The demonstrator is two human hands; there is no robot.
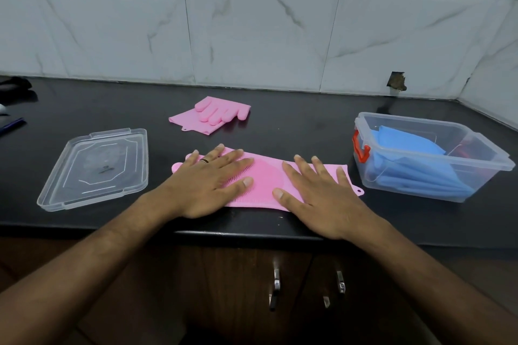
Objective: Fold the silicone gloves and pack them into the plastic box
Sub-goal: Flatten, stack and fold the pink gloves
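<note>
Black counter (308,120), near edge: left hand (207,185) and right hand (316,196), both flat with fingers spread, pressing one pink silicone glove (266,176); clear lid (95,168) at 9 o'clock, plastic box (437,173) holding blue gloves (406,154) at 3 o'clock; second pink glove (210,116), folded, at 12 o'clock.

1 head view, close, facing forward-down over black counter (308,120).
</note>
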